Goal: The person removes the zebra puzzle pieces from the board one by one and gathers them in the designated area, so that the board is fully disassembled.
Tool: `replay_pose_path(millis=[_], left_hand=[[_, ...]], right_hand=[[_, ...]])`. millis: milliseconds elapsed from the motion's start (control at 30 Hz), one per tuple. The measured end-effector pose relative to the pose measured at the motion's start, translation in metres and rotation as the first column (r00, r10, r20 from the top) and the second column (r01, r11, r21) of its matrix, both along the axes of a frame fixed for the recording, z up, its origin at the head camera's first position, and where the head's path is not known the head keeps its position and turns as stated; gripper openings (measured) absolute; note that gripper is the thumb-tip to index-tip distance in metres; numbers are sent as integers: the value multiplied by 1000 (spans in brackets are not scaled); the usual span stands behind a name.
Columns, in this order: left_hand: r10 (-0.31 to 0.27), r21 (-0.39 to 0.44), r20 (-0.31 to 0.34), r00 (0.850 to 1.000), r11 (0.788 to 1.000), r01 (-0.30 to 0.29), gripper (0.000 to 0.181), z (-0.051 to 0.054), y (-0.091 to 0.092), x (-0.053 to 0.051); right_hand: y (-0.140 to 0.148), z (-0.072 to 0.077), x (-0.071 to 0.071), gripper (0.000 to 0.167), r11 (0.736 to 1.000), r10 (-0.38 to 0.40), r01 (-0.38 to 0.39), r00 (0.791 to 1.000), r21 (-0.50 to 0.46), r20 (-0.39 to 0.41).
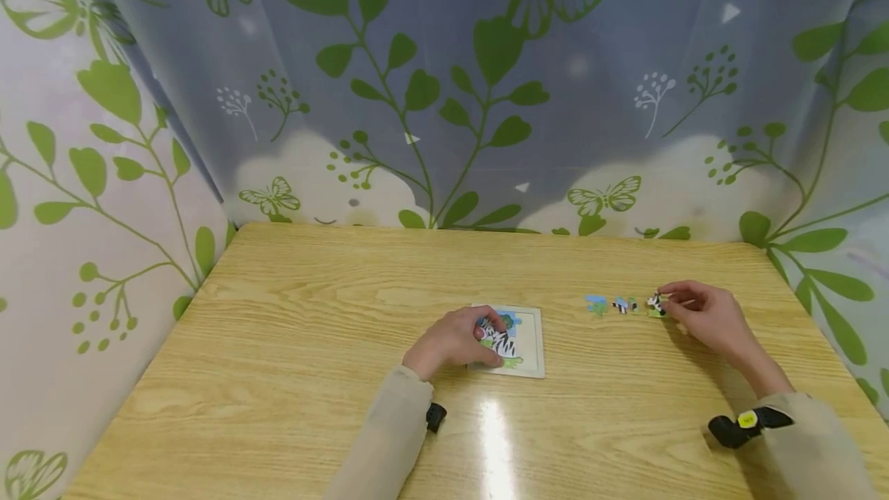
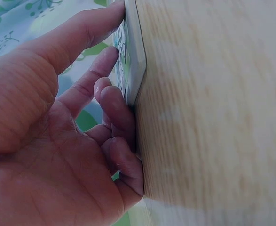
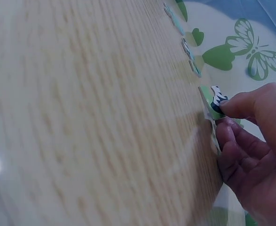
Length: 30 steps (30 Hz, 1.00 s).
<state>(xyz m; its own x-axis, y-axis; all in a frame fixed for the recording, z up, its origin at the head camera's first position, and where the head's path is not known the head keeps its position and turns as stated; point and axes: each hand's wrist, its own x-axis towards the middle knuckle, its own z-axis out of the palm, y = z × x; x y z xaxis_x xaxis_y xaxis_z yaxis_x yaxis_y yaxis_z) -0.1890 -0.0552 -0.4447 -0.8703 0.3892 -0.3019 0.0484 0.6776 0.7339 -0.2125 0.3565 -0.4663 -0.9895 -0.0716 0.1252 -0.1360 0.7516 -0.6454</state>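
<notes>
While the right hand (image 1: 710, 316) pinches a puzzle piece (image 1: 655, 305) between thumb and fingertips at the table's right, the puzzle board (image 1: 531, 342) lies well off to that hand's left and a little nearer the person. The held piece, with black, white and green on it, looks too nearly square to give a clear long axis. Two more pieces, one mostly blue (image 1: 595, 304) and one black, white and blue (image 1: 623, 305), lie between it and the board, all three in a sideways row.

The left hand (image 1: 453, 339) is the nearer one to the board: its thumb and forefinger are spread over the striped zebra picture (image 1: 501, 341), resting there without clasping anything (the other fingers are bent, as the left wrist view shows). Pale backing shows along the board's right side.

The table (image 1: 292, 346) is wood-grained, with a bright streak of glare near the person. Cloth (image 1: 444, 122) printed with green leaves and butterflies hangs behind it and at both sides.
</notes>
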Motion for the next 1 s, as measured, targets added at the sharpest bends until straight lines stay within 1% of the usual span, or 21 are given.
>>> replay_pose_path(millis=[233, 367, 533, 633, 733, 900, 1000], left_hand=[[0, 2, -4, 1000, 1000, 0, 35, 1, 0, 0], [2, 1, -5, 1000, 1000, -2, 35, 1, 0, 1], [-7, -17, -27, 1000, 1000, 7, 35, 3, 1, 3], [-24, -27, -47, 999, 999, 23, 34, 4, 0, 3], [-38, -17, -56, 998, 999, 37, 31, 3, -1, 1], [-42, 50, -53, 998, 998, 45, 25, -2, -7, -5], [-28, 51, -94, 995, 998, 33, 25, -1, -9, -8]], right_hand=[[2, -3, -3, 25, 999, -14, 15, 1000, 30, -26], [1, -3, -2, 27, 999, -28, 28, 999, 17, -24], [-6, 0, 3, 30, 999, -38, 38, 999, -7, -25], [-15, 4, 8, 29, 999, -29, 28, 998, -22, -49], [-27, 8, 12, 28, 999, -13, 10, 997, -40, -78], [-51, 12, 18, 23, 997, 32, -41, 992, -71, -122], [-67, 13, 21, 20, 994, 59, -70, 990, -81, -129]])
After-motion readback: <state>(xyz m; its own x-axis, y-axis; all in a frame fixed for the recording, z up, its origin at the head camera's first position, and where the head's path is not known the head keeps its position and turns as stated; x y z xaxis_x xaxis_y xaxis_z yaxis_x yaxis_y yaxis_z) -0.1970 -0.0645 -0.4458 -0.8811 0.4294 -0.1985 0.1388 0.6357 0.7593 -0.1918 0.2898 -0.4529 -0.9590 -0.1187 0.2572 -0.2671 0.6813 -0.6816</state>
